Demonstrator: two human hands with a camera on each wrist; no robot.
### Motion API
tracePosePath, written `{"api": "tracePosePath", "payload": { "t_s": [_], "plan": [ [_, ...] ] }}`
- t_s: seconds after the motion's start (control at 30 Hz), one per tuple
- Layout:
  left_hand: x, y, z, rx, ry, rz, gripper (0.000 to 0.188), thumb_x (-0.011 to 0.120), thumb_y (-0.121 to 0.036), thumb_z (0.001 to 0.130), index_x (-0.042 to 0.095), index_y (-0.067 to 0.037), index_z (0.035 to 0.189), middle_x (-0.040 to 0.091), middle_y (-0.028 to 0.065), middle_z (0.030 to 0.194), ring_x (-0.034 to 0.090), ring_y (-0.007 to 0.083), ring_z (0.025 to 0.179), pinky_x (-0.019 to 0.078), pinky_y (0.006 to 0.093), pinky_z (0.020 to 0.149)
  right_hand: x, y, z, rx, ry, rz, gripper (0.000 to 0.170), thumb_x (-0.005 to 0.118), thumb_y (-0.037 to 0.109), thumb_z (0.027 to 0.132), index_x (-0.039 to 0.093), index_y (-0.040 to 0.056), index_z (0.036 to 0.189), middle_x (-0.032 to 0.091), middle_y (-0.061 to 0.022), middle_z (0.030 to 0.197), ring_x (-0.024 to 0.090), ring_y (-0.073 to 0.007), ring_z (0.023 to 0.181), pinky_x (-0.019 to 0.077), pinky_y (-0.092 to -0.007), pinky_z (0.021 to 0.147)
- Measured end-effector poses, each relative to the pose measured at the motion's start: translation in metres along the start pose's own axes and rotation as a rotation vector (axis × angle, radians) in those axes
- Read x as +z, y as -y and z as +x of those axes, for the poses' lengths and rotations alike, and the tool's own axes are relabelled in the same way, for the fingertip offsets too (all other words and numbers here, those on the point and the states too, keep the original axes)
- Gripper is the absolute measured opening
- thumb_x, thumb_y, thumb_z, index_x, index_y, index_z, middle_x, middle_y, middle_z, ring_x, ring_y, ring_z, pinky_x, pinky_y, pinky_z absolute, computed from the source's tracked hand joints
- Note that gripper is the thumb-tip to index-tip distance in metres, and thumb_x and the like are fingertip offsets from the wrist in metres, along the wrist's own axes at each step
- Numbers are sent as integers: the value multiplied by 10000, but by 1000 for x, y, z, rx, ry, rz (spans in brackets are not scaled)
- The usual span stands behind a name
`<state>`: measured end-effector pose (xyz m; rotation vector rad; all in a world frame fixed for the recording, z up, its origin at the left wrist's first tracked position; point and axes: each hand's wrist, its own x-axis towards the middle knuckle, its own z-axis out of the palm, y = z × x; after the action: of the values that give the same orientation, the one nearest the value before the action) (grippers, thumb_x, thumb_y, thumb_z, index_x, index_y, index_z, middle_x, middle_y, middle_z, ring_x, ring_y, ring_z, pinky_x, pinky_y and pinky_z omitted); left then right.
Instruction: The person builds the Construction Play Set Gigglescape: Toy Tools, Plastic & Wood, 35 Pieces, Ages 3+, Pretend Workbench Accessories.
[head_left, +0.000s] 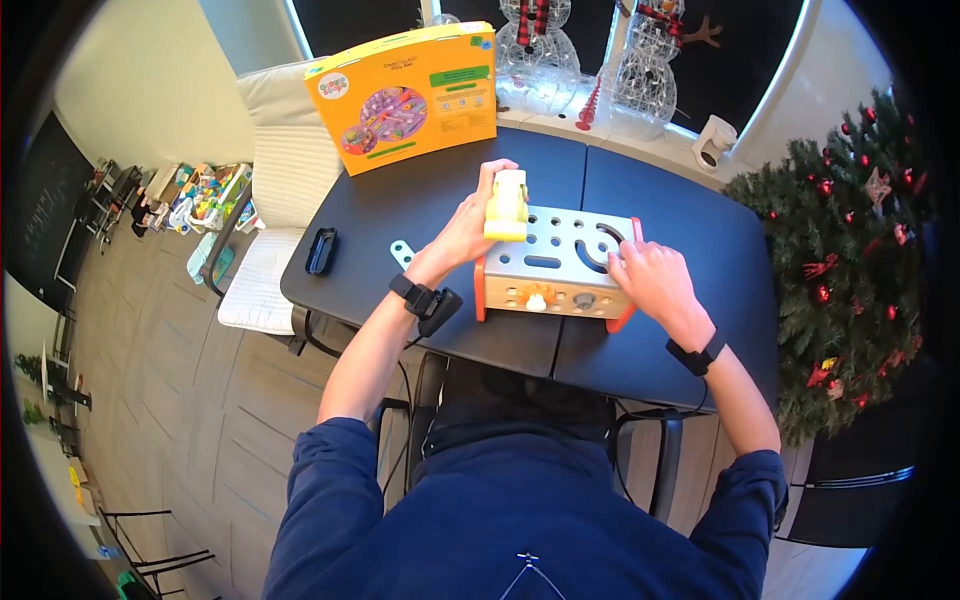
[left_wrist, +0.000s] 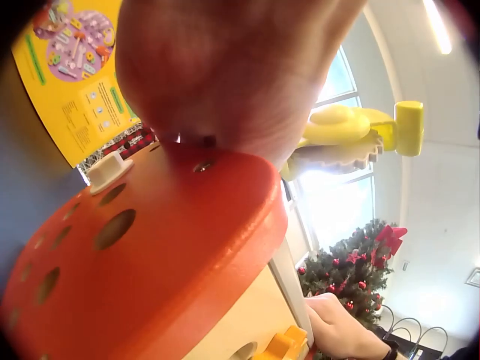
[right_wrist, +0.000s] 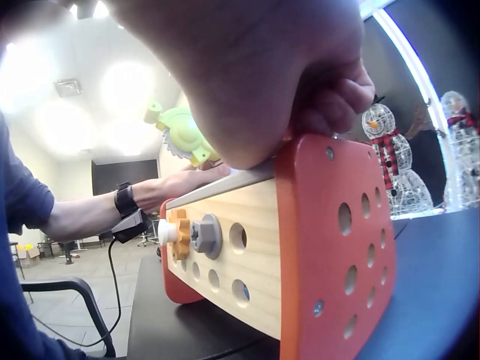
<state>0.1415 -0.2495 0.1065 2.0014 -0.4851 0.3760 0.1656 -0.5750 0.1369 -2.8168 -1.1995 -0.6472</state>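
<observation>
A toy workbench (head_left: 508, 292) stands on the table, with a grey perforated top, pale wooden front and red end panels (right_wrist: 337, 247). My left hand (head_left: 465, 228) grips a yellow-green toy circular saw (head_left: 508, 205) over the left end of the top. The saw's toothed blade shows in both wrist views. At the opposite end, my right hand (head_left: 657, 285) holds the workbench's top edge, fingers curled near the red panel. Fixed to the front are an orange gear (right_wrist: 180, 234) with a white knob and a grey hex bolt (right_wrist: 207, 236).
A yellow play-set box (head_left: 405, 95) stands at the table's back left. A pale green strip with holes (head_left: 402, 253) lies by my left wrist, and a small dark tray (head_left: 321, 250) farther left. Beside the table are a cushioned chair (head_left: 262, 275) and a decorated tree (head_left: 835, 270).
</observation>
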Motion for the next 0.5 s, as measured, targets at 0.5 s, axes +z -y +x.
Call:
{"api": "tracePosePath", "payload": {
  "t_s": [0.5],
  "plan": [
    [-80, 31, -30, -85, 246, 323, 645, 554, 95, 896, 475, -95, 1507, 607, 240, 1433, 528, 461, 1431, 445, 494, 1190, -3, 2, 1, 31, 66, 12, 338, 626, 321, 1039, 683, 50, 847, 725, -145, 735, 742, -320, 685, 602, -452, 640]
  ]
}}
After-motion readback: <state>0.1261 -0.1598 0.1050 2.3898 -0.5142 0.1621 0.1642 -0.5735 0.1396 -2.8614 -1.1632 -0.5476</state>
